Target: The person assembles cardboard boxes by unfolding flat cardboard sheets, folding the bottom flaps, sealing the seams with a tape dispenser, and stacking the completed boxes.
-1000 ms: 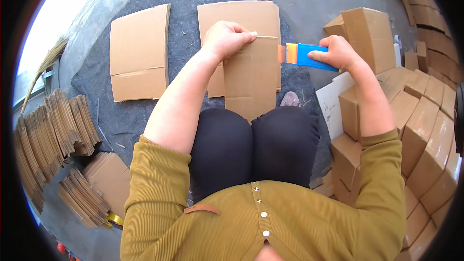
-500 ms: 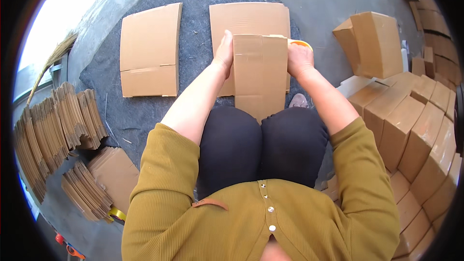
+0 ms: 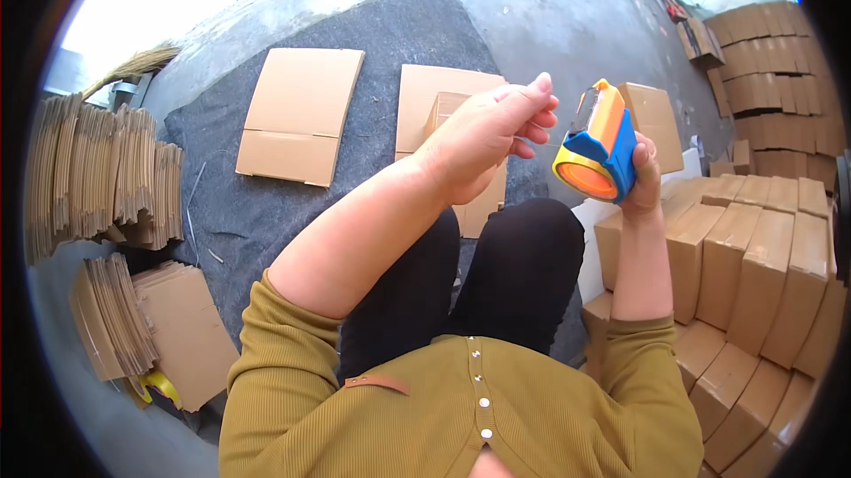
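Observation:
My right hand [image 3: 645, 175] grips a blue and orange tape dispenser [image 3: 612, 137] with a yellow-rimmed roll, held up to the right of my knees. Just left of it is my left hand [image 3: 510, 124], raised with its fingers loosely curled and apart; nothing shows in it. Behind my left hand and wrist stands a narrow cardboard box [image 3: 483, 205], mostly hidden, in front of my knees. Beyond that box lies a flat cardboard piece [image 3: 421, 88] on the dark mat [image 3: 390, 35].
Another flat cardboard stack [image 3: 297, 106] lies on the mat at left. Bundles of folded cardboard [image 3: 97, 172] line the left side, with a yellow tape roll [image 3: 160, 385] below. Closed boxes [image 3: 736, 252] are piled at right; an open carton [image 3: 651, 119] stands beyond them.
Both hands have left the narrow box. My right hand has moved right, lifting the tape dispenser into full view; my left hand has crossed rightward towards it. The view has shifted.

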A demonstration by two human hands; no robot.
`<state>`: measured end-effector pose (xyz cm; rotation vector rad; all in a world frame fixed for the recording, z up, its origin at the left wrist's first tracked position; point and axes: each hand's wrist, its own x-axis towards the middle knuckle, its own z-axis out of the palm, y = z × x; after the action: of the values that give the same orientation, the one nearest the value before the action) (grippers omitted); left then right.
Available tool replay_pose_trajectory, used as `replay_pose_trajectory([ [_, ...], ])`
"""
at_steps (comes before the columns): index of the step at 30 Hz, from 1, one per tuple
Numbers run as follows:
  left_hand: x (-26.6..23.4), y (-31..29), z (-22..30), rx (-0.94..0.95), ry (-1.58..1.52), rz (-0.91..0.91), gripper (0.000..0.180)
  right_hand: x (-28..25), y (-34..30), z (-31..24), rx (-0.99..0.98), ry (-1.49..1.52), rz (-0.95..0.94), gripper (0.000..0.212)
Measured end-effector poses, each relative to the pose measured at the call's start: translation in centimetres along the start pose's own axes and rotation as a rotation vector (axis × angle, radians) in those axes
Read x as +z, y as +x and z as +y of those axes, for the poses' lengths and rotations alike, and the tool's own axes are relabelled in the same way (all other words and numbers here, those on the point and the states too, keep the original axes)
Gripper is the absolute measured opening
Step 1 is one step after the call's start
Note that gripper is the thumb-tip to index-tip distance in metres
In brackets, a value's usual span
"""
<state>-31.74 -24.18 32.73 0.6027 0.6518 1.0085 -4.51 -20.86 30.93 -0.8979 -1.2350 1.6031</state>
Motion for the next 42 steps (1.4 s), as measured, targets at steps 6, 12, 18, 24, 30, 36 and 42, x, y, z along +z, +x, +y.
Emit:
replay_pose_trajectory([
  [6, 3.8, -7.5, 0.4, 0.104, 0.052, -0.166, 0.022, 2.7, -4.6, -3.7, -0.073, -0.149, -0.2, 0.055],
  [12, 6.4, -13.6, -0.7, 0.156, -0.123, -0.282, 0.032, 5.5, -9.8, -5.7, -0.194, -0.123, -0.232, 0.05],
  [18, 7.4, -16.1, -2.4, 0.22, 0.035, -0.054, 0.03, 5.6, -12.4, -7.8, -0.132, -0.252, -0.321, 0.044],
  [24, 2.2, -13.2, -8.9, 0.279, 0.243, 0.372, 0.016, 5.9, -10.9, -3.9, 0.012, -0.721, -0.298, 0.034],
  [30, -7.3, -12.6, -14.4, 0.112, 0.205, 0.69, 0.009, 1.4, -9.9, 1.2, 0.23, -0.909, -0.305, 0.034],
  [36, -11.0, -10.9, -13.0, 0.029, 0.36, 0.833, 0.022, -1.0, -8.0, 3.1, 0.275, -0.93, -0.268, 0.034],
  [42, -14.8, -7.9, -16.8, 0.159, 0.517, 0.919, 0.023, -1.9, -6.7, 6.0, 0.391, -0.91, -0.254, 0.036],
])
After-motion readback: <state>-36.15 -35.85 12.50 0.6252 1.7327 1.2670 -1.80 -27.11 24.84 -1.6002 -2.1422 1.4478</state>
